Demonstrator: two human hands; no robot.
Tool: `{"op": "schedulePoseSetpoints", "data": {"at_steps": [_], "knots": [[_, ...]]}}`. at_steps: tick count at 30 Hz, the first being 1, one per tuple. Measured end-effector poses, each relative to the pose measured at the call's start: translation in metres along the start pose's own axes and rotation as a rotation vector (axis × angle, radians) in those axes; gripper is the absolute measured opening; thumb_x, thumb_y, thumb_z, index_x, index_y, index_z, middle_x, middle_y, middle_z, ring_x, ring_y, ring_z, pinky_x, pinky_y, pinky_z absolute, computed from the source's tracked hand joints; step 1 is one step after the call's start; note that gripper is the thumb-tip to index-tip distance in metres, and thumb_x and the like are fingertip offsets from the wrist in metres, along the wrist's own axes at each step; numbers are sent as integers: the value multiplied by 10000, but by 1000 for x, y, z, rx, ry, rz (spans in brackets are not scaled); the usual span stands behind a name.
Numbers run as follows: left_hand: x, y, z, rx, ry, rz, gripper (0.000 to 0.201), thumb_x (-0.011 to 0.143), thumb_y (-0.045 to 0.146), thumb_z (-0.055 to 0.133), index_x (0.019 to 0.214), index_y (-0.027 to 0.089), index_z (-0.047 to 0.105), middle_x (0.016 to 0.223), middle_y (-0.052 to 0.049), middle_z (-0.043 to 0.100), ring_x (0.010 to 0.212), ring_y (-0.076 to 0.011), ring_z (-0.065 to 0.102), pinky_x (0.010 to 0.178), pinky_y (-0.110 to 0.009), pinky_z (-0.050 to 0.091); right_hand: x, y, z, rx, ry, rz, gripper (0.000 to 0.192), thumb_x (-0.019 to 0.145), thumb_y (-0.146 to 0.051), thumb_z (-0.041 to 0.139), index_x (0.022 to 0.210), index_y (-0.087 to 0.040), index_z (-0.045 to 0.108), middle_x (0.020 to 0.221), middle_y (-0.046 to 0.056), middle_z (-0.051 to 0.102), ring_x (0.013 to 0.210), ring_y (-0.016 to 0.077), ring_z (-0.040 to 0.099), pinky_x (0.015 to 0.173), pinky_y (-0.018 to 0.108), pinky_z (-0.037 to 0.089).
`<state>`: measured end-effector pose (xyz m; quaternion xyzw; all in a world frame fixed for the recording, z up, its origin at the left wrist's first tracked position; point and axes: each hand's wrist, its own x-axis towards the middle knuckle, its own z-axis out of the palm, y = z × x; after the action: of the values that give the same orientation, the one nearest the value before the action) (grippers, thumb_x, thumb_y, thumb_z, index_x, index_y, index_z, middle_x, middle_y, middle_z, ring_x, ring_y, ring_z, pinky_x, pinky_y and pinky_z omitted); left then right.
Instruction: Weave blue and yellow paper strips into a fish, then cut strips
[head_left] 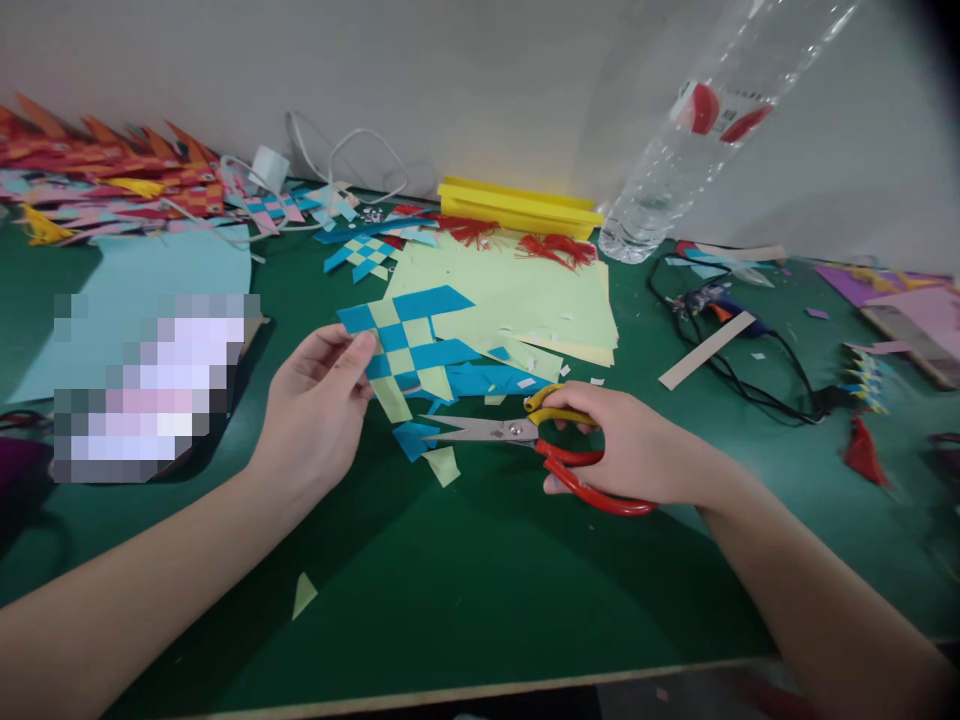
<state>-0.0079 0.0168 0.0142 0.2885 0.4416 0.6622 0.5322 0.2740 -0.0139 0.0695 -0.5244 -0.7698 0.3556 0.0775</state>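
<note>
My left hand (319, 400) pinches the left edge of a woven paper piece (405, 335), a checker of blue and pale green strips with pointed ends. In my right hand (630, 440) is a pair of scissors (517, 430) with one yellow and one red handle. Its blades are parted and point left, just below the woven piece. Under the blades lie a blue paper scrap (414, 440) and a pale green scrap (444, 466). Blue paper strips (495, 379) lie behind the woven piece, partly hidden by it.
Pale green sheets (525, 290) lie at the back, below a yellow folded strip (517, 208). A plastic bottle (652, 190) stands at the wall. A black cable (780, 385) and beige strip (707, 350) are at right; a blurred-out phone-like object (157, 390) is at left.
</note>
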Motion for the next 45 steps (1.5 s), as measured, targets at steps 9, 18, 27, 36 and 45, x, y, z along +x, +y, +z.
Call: {"op": "schedulePoseSetpoints", "data": {"at_steps": [9, 18, 27, 36, 45], "knots": [[-5, 6, 9, -52, 12, -47, 245, 692, 169, 845, 769, 170, 613, 678, 50, 609, 467, -26, 473, 422, -127, 407, 3, 4, 1, -144, 54, -55, 582, 699, -624, 715, 1130, -250, 600, 1332, 58, 576, 1188, 267, 557, 1008, 444, 470], [-5, 5, 8, -40, -5, -62, 217, 748, 186, 807, 722, 192, 592, 586, 64, 559, 447, -39, 466, 425, -132, 423, 6, 8, 2, -92, 65, -1, 640, 707, -597, 722, 1224, -259, 555, 1306, 45, 589, 1150, 238, 586, 974, 397, 505], [-10, 4, 8, -51, -31, -101, 297, 664, 225, 874, 728, 169, 590, 686, 47, 597, 513, -34, 505, 438, -117, 442, 3, 5, 0, -59, 42, 3, 601, 701, -601, 725, 1180, -267, 584, 1280, 41, 604, 1100, 237, 607, 911, 386, 530], [-11, 0, 8, -47, -55, -102, 314, 643, 266, 883, 733, 187, 592, 748, 42, 600, 551, -45, 511, 470, -142, 455, 1, -1, 1, -5, 19, 25, 499, 692, -520, 759, 1124, -302, 635, 1147, -8, 682, 981, 187, 657, 812, 298, 540], [-14, 2, 11, -35, -69, -114, 308, 640, 260, 883, 803, 188, 632, 775, 31, 610, 600, -67, 534, 513, -177, 471, 0, -4, 1, 5, -2, 37, 422, 678, -509, 760, 1027, -282, 688, 1036, 14, 726, 858, 204, 682, 710, 305, 539]]}}
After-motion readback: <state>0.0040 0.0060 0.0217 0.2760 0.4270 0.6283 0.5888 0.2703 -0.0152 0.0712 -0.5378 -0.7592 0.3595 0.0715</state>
